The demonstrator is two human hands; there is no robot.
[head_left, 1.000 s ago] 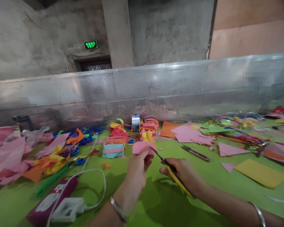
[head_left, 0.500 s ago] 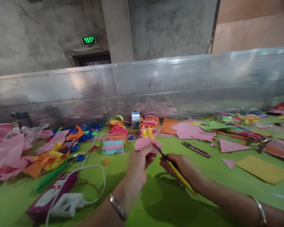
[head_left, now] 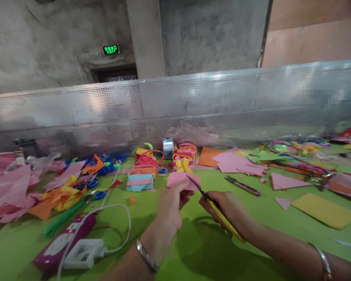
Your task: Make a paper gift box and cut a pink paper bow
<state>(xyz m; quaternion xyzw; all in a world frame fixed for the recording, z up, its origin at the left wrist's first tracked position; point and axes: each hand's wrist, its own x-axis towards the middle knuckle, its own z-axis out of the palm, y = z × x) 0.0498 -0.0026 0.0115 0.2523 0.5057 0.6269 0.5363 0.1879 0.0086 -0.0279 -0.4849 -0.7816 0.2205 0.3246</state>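
Between the thumb and fingers of my left hand [head_left: 172,208] is a small piece of pink paper [head_left: 177,179] with rounded upper corners. My right hand [head_left: 224,208] is closed around yellow-handled scissors [head_left: 226,222]. Their dark blades reach up and left over the right part of the pink paper; whether they bite into it I cannot tell. Just beyond my hands stand small folded paper bags, one light blue [head_left: 139,182] with a pink band, another with a yellow bow [head_left: 184,165]. A phone [head_left: 167,148] leans upright behind them.
Pink paper sheets [head_left: 234,160] and grip-type snips [head_left: 242,185] lie right of centre, a yellow sheet [head_left: 324,210] further right. At left are a purple power strip [head_left: 66,240] with a white charger [head_left: 84,253], and heaped paper scraps [head_left: 14,191]. A perforated metal panel [head_left: 169,109] borders the back.
Very little differs. The scissors and my right hand have shifted slightly to the right, while my left hand keeps the pink paper in nearly the same spot.
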